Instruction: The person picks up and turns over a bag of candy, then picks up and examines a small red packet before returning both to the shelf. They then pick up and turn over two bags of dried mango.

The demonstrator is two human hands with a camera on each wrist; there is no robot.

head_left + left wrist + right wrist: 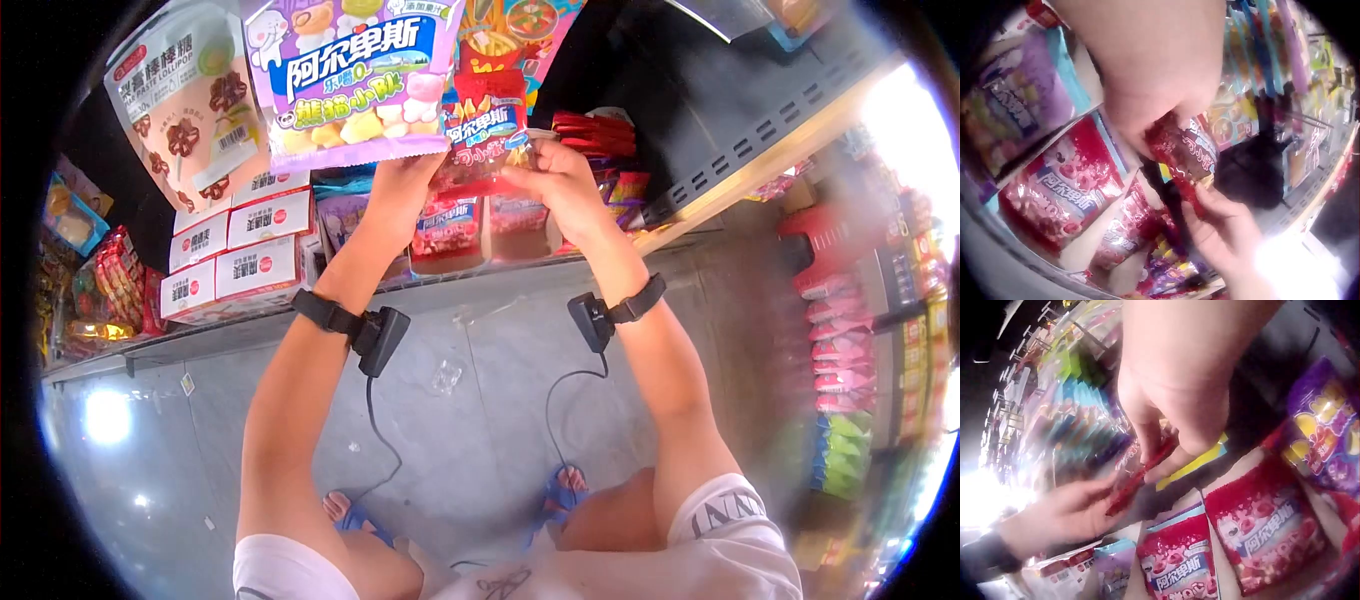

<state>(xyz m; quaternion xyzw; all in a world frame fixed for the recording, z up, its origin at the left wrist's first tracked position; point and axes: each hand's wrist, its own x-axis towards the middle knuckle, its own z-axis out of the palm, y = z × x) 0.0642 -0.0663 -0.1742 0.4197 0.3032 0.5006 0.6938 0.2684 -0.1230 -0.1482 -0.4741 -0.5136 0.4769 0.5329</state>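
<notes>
A small red candy bag is held between both hands above the shelf boxes. The left hand grips its left side, partly under a hanging purple bag. The right hand pinches its right edge between thumb and fingers. In the left wrist view the red bag spans from the left hand to the right fingertips. In the right wrist view the bag appears nearly edge-on, with the right hand above and the left hand beside it.
Red bags stand in open boxes below the hands. White cartons are stacked at left, under a hanging lollipop bag. A black perforated shelf panel lies at right. Another rack with pink bags stands farther right.
</notes>
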